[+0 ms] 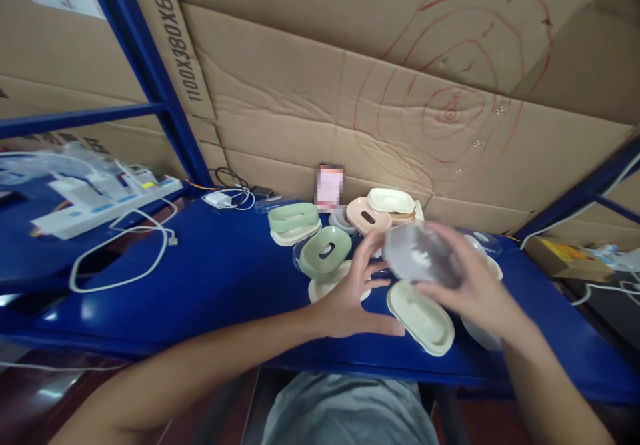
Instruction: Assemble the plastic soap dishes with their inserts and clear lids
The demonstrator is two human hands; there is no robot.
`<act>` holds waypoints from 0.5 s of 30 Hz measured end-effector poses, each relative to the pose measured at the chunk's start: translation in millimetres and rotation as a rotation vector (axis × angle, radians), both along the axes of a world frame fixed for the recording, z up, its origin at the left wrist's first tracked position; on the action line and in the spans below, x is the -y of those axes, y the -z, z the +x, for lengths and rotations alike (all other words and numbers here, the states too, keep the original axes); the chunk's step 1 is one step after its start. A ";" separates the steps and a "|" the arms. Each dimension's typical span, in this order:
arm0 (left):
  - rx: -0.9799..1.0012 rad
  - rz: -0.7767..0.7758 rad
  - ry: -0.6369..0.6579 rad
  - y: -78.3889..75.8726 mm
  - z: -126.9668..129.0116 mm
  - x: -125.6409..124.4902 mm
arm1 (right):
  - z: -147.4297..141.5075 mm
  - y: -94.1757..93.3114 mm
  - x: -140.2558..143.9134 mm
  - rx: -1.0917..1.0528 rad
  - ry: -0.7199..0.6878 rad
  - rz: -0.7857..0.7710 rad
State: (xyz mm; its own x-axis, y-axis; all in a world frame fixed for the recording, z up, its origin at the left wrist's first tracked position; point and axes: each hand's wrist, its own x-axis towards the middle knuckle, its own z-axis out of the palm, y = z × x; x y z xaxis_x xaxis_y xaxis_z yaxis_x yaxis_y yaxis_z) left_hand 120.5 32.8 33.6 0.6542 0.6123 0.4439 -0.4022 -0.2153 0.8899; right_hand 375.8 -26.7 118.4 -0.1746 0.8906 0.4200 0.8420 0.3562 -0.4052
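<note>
My right hand (pixel 467 278) grips a grey, partly see-through oval container (pixel 423 255), blurred by motion, above the blue table. Just left of it, my left hand (pixel 360 292) has its fingers and thumb spread, with nothing held in them. Below the container lies a cream oval tray (pixel 425 318). Behind my left hand, a green oval piece with a dark slot (pixel 327 252) leans over a cream piece (pixel 323 288) that the hand partly covers. Farther back are another green oval piece (pixel 294 218), a peach one with a slot (pixel 369 217) and a cream oval dish (pixel 391 200).
A phone-like rectangle (pixel 330 187), pixelated, stands against the cardboard wall (pixel 280 98). At left a white power strip (pixel 107 208) holds plugs, with a white cable (pixel 117 290) looping across the blue table (pixel 200 285). A cardboard box (pixel 570 258) sits at far right.
</note>
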 end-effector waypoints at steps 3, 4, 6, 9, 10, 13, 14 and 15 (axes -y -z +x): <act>0.125 -0.161 -0.024 -5.5 -1.4 -7.4 | -51.9 0.8 -9.3 -0.044 -0.207 -0.086; 0.135 -0.210 -0.050 -7.5 -2.2 -9.3 | -59.7 -0.7 -14.6 -0.077 -0.219 -0.123; 0.137 -0.280 -0.104 -12.0 -4.1 -11.5 | -63.4 -7.6 -27.3 -0.152 -0.236 -0.206; 0.126 -0.334 -0.163 -17.0 -5.9 -11.9 | -43.4 -24.4 -49.1 -0.215 -0.184 -0.234; 0.121 -0.353 -0.175 -17.7 -6.1 -11.8 | -30.3 -30.1 -57.3 -0.207 -0.092 -0.194; 0.102 -0.393 -0.202 -16.6 -5.1 -13.2 | 24.0 -40.6 -86.0 -0.102 0.398 -0.082; 0.097 -0.394 -0.213 -15.5 -4.6 -14.3 | 44.0 -41.1 -96.7 -0.049 0.570 -0.126; 0.092 -0.393 -0.227 -14.2 -4.0 -15.6 | 62.9 -39.8 -107.6 0.014 0.675 -0.231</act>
